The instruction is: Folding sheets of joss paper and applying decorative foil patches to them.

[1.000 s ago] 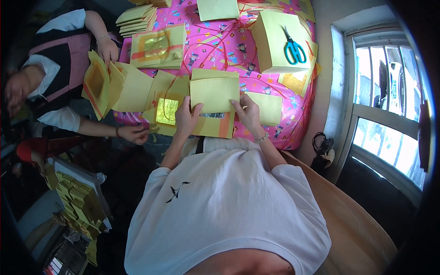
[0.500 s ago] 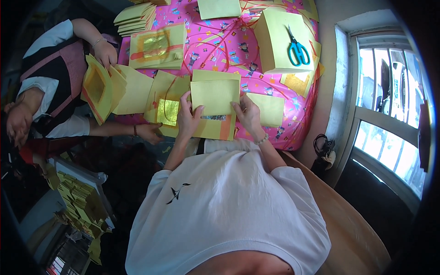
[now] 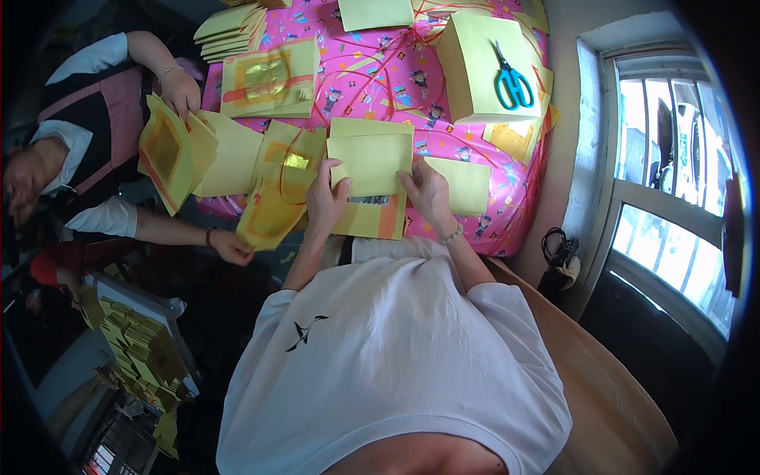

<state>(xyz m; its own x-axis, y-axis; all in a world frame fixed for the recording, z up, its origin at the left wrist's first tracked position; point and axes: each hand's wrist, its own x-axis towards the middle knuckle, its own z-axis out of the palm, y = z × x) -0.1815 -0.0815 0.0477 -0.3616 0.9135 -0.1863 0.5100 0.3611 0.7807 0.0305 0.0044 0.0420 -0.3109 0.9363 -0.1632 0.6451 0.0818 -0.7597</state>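
Note:
My left hand (image 3: 326, 198) and my right hand (image 3: 429, 191) pinch the two sides of a plain yellow paper sheet (image 3: 370, 165), thumbs on top. It lies over a larger yellow sheet (image 3: 390, 218) that has an orange band and a silver patch, partly covered. Just beyond my right hand rests another plain yellow sheet (image 3: 463, 186). To the left of my left hand lie yellow sheets with gold foil patches (image 3: 296, 161); a co-worker's hand (image 3: 231, 247) grips the near corner of one lifted sheet (image 3: 273, 214).
Scissors (image 3: 514, 87) with teal handles lie on a tall yellow paper stack (image 3: 467, 79). Red strings cross the pink patterned tablecloth (image 3: 372, 79). More paper stacks (image 3: 229, 32) stand at the far left. The co-worker's other hand (image 3: 180, 93) holds a fan of yellow sheets (image 3: 166, 150).
The co-worker's near hand has moved left and toward me, pulling up a gold-patched sheet by its corner. My hands and the sheet in them stay nearly still.

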